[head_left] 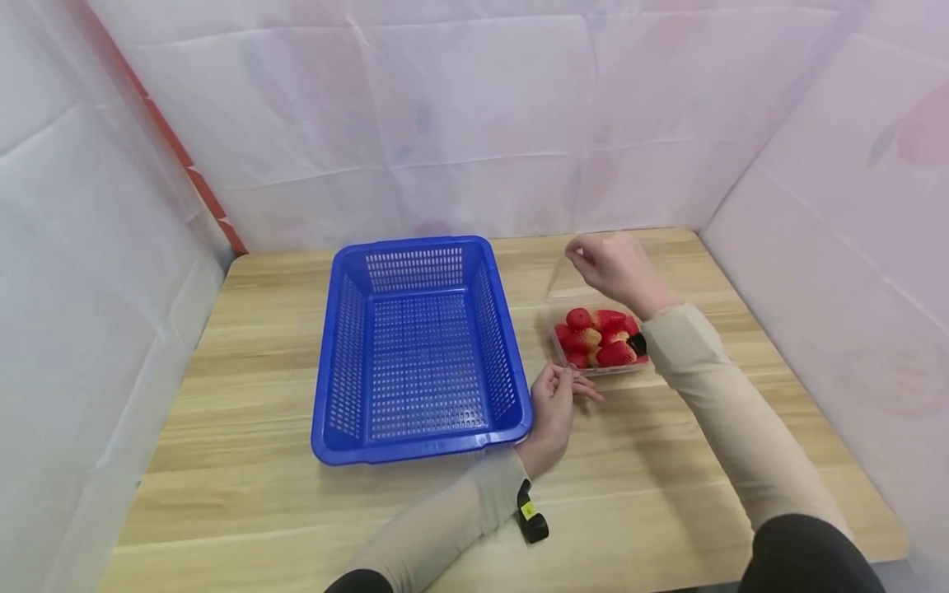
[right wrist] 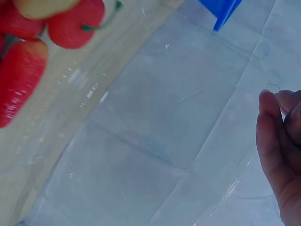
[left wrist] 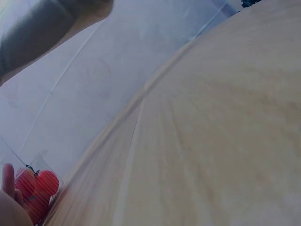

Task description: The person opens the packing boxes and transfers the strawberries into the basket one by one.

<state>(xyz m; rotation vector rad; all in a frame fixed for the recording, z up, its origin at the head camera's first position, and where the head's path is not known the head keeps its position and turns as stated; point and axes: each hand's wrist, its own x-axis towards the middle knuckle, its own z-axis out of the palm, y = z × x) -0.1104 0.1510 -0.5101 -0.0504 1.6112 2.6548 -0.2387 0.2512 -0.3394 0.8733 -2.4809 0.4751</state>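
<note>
A clear plastic box [head_left: 602,371] holding several red, strawberry-like fruits [head_left: 615,354], some with yellow patches, stands right of the blue basket. Its transparent lid [right wrist: 230,186] is raised at the back, and my right hand [head_left: 611,265] pinches the lid's edge between thumb and fingers. At the box's front left corner my left hand [head_left: 554,412] touches the rim, its fingers fairly straight. The left wrist view catches only part of that hand [left wrist: 11,207] beside the fruits [left wrist: 35,193]. Part of the box's right side is hidden by the right wrist and its camera.
A blue perforated basket [head_left: 423,449] stands on the wooden table [head_left: 245,412], close to my left wrist. White patterned sheets [head_left: 474,123] rise behind the table and along both sides.
</note>
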